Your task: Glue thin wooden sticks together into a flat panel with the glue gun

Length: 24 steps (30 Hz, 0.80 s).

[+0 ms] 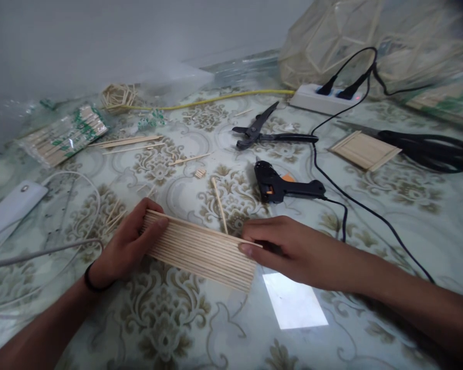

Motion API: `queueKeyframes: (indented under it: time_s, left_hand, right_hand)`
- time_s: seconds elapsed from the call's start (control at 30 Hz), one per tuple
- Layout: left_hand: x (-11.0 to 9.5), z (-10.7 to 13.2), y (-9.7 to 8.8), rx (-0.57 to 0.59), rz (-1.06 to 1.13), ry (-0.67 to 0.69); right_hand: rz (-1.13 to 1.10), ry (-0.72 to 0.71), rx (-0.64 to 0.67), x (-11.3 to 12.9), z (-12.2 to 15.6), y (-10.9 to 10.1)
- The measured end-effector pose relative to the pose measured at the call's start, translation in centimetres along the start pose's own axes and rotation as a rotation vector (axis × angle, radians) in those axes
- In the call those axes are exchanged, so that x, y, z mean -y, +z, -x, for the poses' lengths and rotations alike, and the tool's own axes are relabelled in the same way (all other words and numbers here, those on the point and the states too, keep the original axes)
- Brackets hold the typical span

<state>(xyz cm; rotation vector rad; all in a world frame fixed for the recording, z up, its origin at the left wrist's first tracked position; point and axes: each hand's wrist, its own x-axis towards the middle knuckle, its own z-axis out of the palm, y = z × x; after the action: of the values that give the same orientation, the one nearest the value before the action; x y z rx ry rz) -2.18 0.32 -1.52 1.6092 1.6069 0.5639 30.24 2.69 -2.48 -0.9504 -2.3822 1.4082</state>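
Observation:
A flat panel of thin wooden sticks (200, 254) laid side by side is held above the patterned tabletop. My left hand (133, 241) grips its left end, thumb on top and fingers behind. At the upper right corner, my right hand (273, 246) pinches the panel's top edge between thumb and curled fingers. The topmost stick runs along that edge, between both hands. Behind the panel a single loose stick (219, 205) lies on the table. A black glue gun (281, 185) rests just beyond my right hand.
Pliers (258, 133) and scissors (424, 146) lie farther back, near a small square stick panel (364, 150). A white power strip (320, 100) feeds black cables across the right. At left are a bag of sticks (67, 134), loose sticks and a white device (13, 208) with cords.

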Motion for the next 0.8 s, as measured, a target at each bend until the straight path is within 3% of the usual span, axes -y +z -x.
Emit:
queueKeyframes:
  time_s: [0.8]
  left_hand:
    - [0.06, -0.19, 0.01, -0.049, -0.052, 0.033]
  right_hand:
    - [0.034, -0.008, -0.026, 0.11, 0.09, -0.11]
